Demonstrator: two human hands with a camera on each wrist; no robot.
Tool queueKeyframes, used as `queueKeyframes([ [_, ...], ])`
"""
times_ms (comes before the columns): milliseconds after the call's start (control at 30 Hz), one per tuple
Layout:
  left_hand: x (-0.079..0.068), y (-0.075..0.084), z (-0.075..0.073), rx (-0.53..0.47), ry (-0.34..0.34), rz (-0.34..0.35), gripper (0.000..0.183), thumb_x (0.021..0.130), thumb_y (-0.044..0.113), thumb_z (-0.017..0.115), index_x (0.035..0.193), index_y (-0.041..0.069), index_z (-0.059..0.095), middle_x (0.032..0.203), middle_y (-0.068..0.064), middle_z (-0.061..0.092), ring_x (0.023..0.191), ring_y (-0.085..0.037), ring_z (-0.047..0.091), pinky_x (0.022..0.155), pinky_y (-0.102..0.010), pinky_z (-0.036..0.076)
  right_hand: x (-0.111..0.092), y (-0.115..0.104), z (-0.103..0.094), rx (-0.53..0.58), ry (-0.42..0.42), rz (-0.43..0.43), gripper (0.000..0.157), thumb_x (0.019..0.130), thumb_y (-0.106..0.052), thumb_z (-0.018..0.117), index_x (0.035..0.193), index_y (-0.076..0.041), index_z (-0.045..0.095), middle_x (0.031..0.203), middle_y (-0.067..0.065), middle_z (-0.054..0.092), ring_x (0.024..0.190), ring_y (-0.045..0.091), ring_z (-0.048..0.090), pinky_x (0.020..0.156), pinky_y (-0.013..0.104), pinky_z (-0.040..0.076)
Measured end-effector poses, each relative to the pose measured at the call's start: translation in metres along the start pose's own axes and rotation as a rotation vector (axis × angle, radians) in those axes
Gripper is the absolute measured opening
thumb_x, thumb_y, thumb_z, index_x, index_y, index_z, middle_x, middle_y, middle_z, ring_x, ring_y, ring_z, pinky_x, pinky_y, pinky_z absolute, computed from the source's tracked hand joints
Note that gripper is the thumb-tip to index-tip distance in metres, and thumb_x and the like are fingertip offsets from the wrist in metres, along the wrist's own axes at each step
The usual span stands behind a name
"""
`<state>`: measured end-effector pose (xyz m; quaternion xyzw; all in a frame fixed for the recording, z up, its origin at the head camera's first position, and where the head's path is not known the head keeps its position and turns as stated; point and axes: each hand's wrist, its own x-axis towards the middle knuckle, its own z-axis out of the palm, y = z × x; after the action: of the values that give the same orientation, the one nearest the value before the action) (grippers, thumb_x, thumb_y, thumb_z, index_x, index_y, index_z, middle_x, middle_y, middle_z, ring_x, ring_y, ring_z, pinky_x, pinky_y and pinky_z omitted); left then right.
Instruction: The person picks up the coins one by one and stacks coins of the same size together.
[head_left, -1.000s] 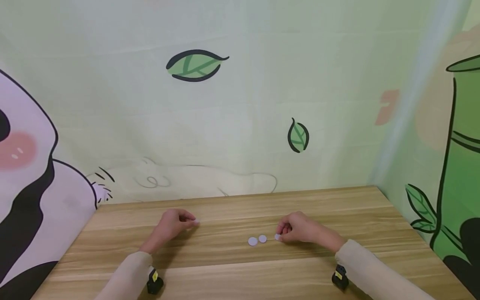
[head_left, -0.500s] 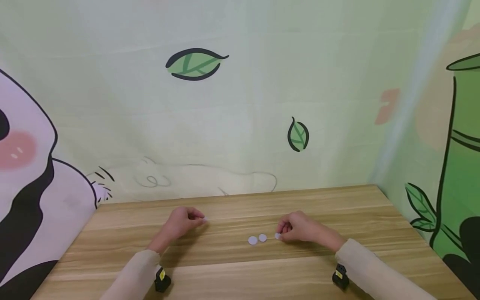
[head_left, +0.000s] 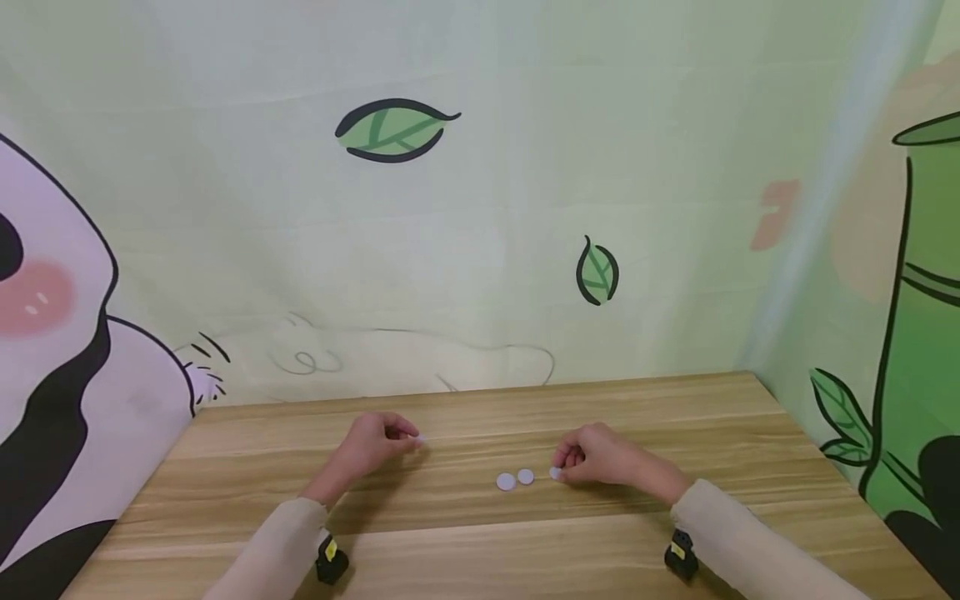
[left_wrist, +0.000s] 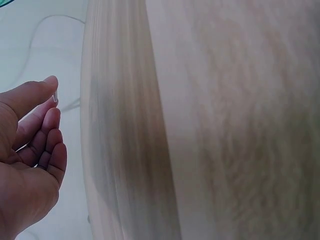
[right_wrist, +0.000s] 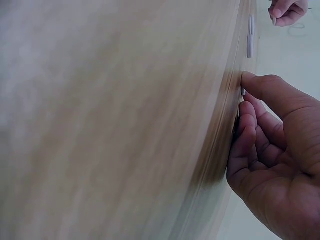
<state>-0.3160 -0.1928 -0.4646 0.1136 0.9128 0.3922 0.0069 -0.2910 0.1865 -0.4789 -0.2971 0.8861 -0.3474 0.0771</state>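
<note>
Thumb and forefinger of my left hand point(head_left: 369, 444) pinch a small white disc point(head_left: 420, 440) above the left half of the wooden table. In the left wrist view that disc point(left_wrist: 55, 96) shows edge-on between the fingertips. My right hand point(head_left: 600, 455) pinches another white disc point(head_left: 555, 473) low at the tabletop, its other fingers curled in. To the left of it, two flat white discs lie close side by side: a slightly larger one point(head_left: 506, 482) and a smaller one point(head_left: 526, 477).
The wooden table point(head_left: 450, 550) ends at the back against a pale green printed cloth point(head_left: 480, 208) with leaf drawings. More printed cloth stands along the right side. Each sleeve carries a small black wrist camera, one on the left point(head_left: 331, 560) and one on the right point(head_left: 681, 556).
My left hand has moved to the right with its disc, slowing over the last half second. The right hand and the two discs on the table have stayed in place.
</note>
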Motion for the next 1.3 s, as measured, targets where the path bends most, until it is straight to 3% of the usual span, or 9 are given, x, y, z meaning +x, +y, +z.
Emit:
queueKeyframes([
  [300, -0.001, 0.005, 0.008, -0.015, -0.015, 0.018, 0.005, 0.089, 0.009, 0.079, 0.091, 0.006, 0.076, 0.081, -0.001, 0.065, 0.076, -0.015, 0.055, 0.064, -0.024, 0.046, 0.0, 0.001, 0.001, 0.015, -0.001, 0.008, 0.009, 0.087, -0.014, 0.08, 0.088, -0.009, 0.072, 0.074, -0.007, 0.061, 0.069, 0.003, 0.053, 0.062, 0.02, 0.047],
  [667, 0.002, 0.023, 0.024, -0.048, -0.055, 0.041, 0.008, 0.088, 0.012, 0.08, 0.091, 0.007, 0.074, 0.082, -0.001, 0.065, 0.076, -0.014, 0.055, 0.062, -0.023, 0.046, 0.0, -0.001, 0.0, 0.022, 0.008, 0.012, 0.009, 0.085, -0.012, 0.08, 0.087, -0.008, 0.072, 0.074, -0.007, 0.061, 0.069, 0.003, 0.054, 0.062, 0.02, 0.047],
  [1300, 0.003, 0.037, 0.035, -0.063, -0.092, 0.121, 0.01, 0.088, 0.015, 0.08, 0.091, 0.007, 0.075, 0.082, 0.0, 0.066, 0.076, -0.013, 0.056, 0.063, -0.022, 0.046, 0.002, 0.001, 0.001, 0.01, -0.001, -0.004, 0.009, 0.085, -0.012, 0.081, 0.085, -0.009, 0.072, 0.072, -0.008, 0.061, 0.067, 0.002, 0.054, 0.062, 0.02, 0.047],
])
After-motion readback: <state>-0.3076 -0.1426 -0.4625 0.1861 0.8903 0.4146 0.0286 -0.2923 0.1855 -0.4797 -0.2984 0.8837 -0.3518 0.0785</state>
